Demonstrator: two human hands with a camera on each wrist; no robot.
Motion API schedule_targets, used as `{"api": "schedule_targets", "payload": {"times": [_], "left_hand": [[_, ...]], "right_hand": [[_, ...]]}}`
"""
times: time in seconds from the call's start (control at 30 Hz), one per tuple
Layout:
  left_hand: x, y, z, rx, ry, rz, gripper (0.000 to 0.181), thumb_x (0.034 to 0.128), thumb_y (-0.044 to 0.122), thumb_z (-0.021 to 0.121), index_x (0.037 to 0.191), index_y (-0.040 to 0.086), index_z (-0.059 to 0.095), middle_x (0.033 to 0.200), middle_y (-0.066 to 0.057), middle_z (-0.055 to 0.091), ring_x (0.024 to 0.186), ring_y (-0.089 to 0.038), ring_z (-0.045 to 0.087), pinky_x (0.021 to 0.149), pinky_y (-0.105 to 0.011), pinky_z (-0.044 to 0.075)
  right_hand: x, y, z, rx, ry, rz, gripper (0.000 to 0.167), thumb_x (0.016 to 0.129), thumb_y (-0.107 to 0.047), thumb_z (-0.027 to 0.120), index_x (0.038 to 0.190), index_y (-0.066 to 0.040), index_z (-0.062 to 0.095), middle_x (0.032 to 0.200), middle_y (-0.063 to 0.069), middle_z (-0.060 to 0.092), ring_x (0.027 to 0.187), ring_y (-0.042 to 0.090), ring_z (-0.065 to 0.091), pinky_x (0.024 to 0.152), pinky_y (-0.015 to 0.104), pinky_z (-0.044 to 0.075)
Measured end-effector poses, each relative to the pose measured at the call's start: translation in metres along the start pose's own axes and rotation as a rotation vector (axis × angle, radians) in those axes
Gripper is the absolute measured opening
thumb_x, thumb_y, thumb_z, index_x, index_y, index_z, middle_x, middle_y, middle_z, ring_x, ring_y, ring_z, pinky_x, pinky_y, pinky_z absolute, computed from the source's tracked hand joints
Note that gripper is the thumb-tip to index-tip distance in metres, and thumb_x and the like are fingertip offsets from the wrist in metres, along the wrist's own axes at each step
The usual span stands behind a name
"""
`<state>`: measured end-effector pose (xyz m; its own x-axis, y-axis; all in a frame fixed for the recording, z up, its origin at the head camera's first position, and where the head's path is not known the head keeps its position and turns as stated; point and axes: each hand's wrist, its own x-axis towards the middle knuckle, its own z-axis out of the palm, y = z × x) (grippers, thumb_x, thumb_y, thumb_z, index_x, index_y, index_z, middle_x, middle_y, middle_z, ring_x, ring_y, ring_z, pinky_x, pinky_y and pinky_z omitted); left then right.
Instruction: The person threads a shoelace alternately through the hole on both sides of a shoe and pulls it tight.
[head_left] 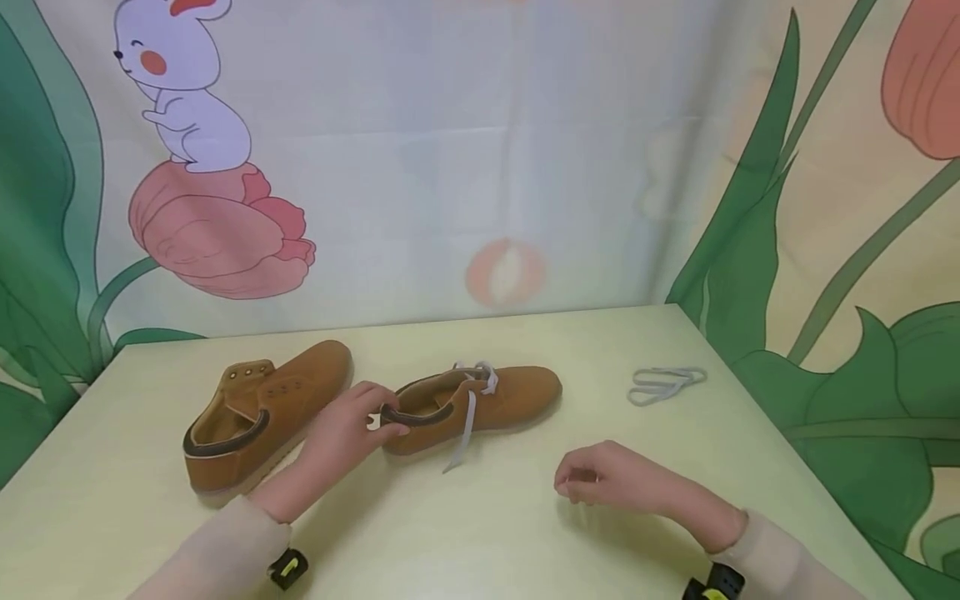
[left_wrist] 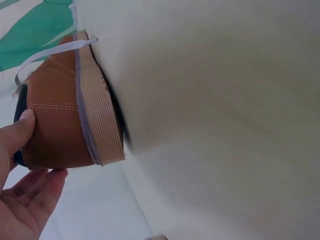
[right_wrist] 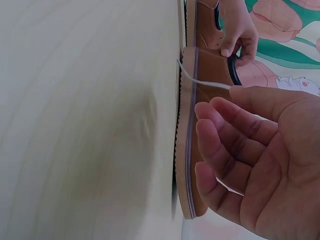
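My left hand pinches the heel collar of a brown shoe that sits on the table, toe to the right. In the left wrist view the thumb lies on the dark collar, and the other fingers are behind the heel. A pale lace is threaded at the shoe's throat, one end hanging down its near side. Apart from the shoe, above the table to its right, my right hand has loosely curled fingers and holds nothing. The right wrist view shows the hand in front of the shoe.
A second brown shoe, with bare eyelets, stands at the left, close to my left forearm. A folded pale lace lies at the right of the pale table. A printed curtain hangs behind the table.
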<state>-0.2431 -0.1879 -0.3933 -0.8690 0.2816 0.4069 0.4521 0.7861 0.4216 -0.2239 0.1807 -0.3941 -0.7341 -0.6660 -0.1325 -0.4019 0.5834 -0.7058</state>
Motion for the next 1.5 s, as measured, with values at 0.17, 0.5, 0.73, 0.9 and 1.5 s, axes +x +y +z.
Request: {"api": "schedule_targets", "payload": {"times": [0.17,0.5,0.73,0.9,1.5], "left_hand": [[0.024,0.003,0.015,-0.019,-0.023,-0.024,0.023,0.0821,0.017,0.085,0.097,0.007,0.069,0.106,-0.010,0.069,0.093,-0.023,0.068,0.081,-0.040,0.060],[0.075,0.013,0.039,-0.047,-0.068,-0.037,0.027,0.0841,0.021,0.084,0.100,0.007,0.067,0.104,-0.010,0.066,0.093,-0.026,0.064,0.083,-0.043,0.055],[0.105,0.020,0.065,-0.061,-0.101,-0.074,0.025,0.0862,0.022,0.082,0.101,0.008,0.067,0.103,-0.009,0.065,0.088,-0.024,0.059,0.078,-0.038,0.050],[0.125,0.031,0.083,-0.061,-0.113,-0.084,0.026,0.0876,0.022,0.081,0.103,0.006,0.066,0.102,-0.010,0.064,0.090,-0.024,0.063,0.080,-0.039,0.053],[0.183,0.057,0.103,-0.028,-0.172,-0.114,0.026,0.0899,0.019,0.079,0.107,0.004,0.066,0.108,-0.012,0.064,0.097,-0.026,0.062,0.090,-0.040,0.054]], "right_hand": [[0.001,0.000,-0.001,-0.015,-0.022,-0.014,0.014,0.100,-0.017,0.063,0.102,-0.007,0.072,0.088,0.001,0.073,0.074,-0.002,0.058,0.071,0.020,0.051],[0.003,-0.005,-0.004,-0.050,-0.038,-0.060,0.014,0.100,-0.019,0.064,0.103,-0.007,0.072,0.092,0.002,0.075,0.074,-0.005,0.059,0.074,0.020,0.052],[0.005,-0.010,-0.001,-0.031,-0.059,-0.064,0.016,0.099,-0.020,0.064,0.104,-0.007,0.073,0.092,0.004,0.076,0.079,-0.006,0.059,0.076,0.020,0.051],[0.007,-0.012,0.001,-0.051,-0.069,-0.080,0.015,0.100,-0.020,0.064,0.104,-0.009,0.073,0.091,0.002,0.076,0.078,-0.006,0.059,0.076,0.020,0.051],[0.012,-0.017,0.001,-0.083,-0.072,-0.064,0.015,0.101,-0.021,0.064,0.105,-0.010,0.073,0.092,0.000,0.076,0.080,-0.007,0.058,0.078,0.019,0.050]]}}
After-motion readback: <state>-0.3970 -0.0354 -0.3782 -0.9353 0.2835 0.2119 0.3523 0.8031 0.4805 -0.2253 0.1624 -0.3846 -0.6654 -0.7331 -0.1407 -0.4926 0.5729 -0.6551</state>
